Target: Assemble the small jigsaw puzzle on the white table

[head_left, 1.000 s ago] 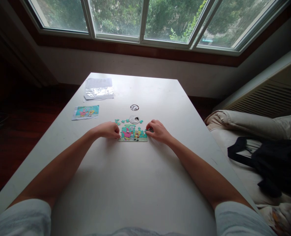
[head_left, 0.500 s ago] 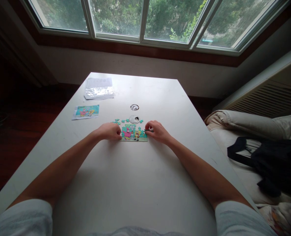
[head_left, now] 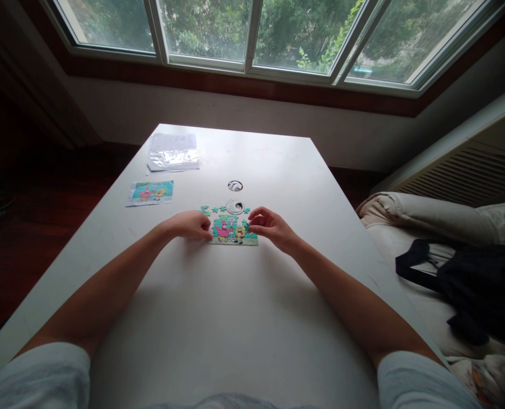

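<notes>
A small jigsaw puzzle [head_left: 230, 232] with cartoon figures in pink, yellow and teal lies on the white table, partly assembled. My left hand [head_left: 192, 225] is closed at its left edge, with curled fingertips against the border. Over the right part of the puzzle is my right hand [head_left: 273, 228], thumb and index finger apart. A teal puzzle piece [head_left: 245, 224] shows close to those fingertips, and I see nothing clearly gripped between them. Loose puzzle pieces [head_left: 215, 209] lie along the far side, and another loose piece [head_left: 247, 211] is near my right index finger.
Behind the puzzle, a round metal fitting [head_left: 235, 207] and a round opening [head_left: 235, 186] are set in the table [head_left: 235, 318]. A matching picture sheet [head_left: 152, 193] and papers with a clear plastic bag [head_left: 173, 152] lie left. A dark bag [head_left: 478, 278] rests on the sofa at right.
My right hand has moved slightly left over the puzzle, and its thumb and index finger have parted from a pinch on a dark puzzle piece. My left hand stays at the left edge.
</notes>
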Action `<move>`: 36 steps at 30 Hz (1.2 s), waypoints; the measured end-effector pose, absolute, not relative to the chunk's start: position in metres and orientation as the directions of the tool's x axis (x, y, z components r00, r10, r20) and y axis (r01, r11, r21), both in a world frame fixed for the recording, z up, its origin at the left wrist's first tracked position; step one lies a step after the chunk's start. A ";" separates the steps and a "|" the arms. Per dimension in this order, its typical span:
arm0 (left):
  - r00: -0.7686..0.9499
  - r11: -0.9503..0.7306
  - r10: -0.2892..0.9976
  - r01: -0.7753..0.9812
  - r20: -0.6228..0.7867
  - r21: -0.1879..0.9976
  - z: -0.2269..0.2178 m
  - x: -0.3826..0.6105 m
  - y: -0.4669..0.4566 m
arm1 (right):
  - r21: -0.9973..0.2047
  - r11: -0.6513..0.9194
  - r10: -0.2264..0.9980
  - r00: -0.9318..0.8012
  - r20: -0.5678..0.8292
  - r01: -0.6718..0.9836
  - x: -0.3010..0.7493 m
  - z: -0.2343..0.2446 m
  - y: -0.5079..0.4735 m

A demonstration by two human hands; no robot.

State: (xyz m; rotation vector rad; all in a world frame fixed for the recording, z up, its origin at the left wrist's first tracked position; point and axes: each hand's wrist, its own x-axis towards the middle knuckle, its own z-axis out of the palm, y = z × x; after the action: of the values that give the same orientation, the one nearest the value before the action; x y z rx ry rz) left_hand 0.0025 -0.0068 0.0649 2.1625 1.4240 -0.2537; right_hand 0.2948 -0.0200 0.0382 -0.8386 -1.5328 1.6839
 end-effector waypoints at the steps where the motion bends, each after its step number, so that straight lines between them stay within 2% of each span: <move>1: 0.423 -0.302 0.800 0.897 -0.426 0.323 0.064 0.002 -0.006 | -0.993 -0.070 0.838 -0.546 -0.009 -0.091 0.294 0.039 -0.021; 12: 0.417 -0.304 0.809 0.900 -0.415 0.313 0.064 0.005 -0.007 | -0.967 -0.157 0.833 -0.554 -0.020 -0.201 0.290 0.045 -0.026; 18: 0.422 -0.303 0.805 0.897 -0.418 0.321 0.064 0.003 -0.006 | -0.973 -0.156 0.828 -0.560 -0.034 -0.171 0.290 0.043 -0.026; 21: 0.433 -0.291 0.803 0.885 -0.410 0.364 0.067 0.004 -0.005 | -0.986 -0.127 0.837 -0.545 -0.049 -0.107 0.290 0.040 -0.025; 24: 0.393 -0.255 0.862 0.882 -0.321 0.396 0.070 0.007 -0.004 | -0.999 -0.040 0.856 -0.517 -0.028 -0.013 0.291 0.036 -0.024; 26: 0.361 -0.243 0.900 0.880 -0.242 0.409 0.069 0.009 -0.004 | -0.990 0.086 0.870 -0.492 0.018 0.115 0.292 0.032 -0.022; 29: 0.366 -0.253 0.908 0.866 -0.203 0.431 0.066 0.012 -0.004 | -0.882 0.324 0.864 -0.487 0.128 0.343 0.291 0.025 -0.022; 31: 0.381 -0.262 0.903 0.856 -0.200 0.446 0.064 0.014 -0.004 | -0.796 0.449 0.825 -0.530 0.195 0.406 0.290 0.021 -0.023; 33: 0.407 -0.286 0.895 0.839 -0.184 0.463 0.063 0.016 -0.005 | -0.753 0.509 0.791 -0.571 0.219 0.417 0.289 0.018 -0.024; 36: 0.479 -0.351 0.862 0.800 -0.165 0.486 0.061 0.020 -0.008 | -0.759 0.489 0.804 -0.560 0.201 0.429 0.289 0.015 -0.023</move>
State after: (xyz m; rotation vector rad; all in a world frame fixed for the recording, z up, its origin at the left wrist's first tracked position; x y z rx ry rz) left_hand 0.0200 -0.0076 0.0613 2.2215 1.3740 0.1620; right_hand 0.2894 -0.0232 0.0152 -1.0122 -2.1914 0.9024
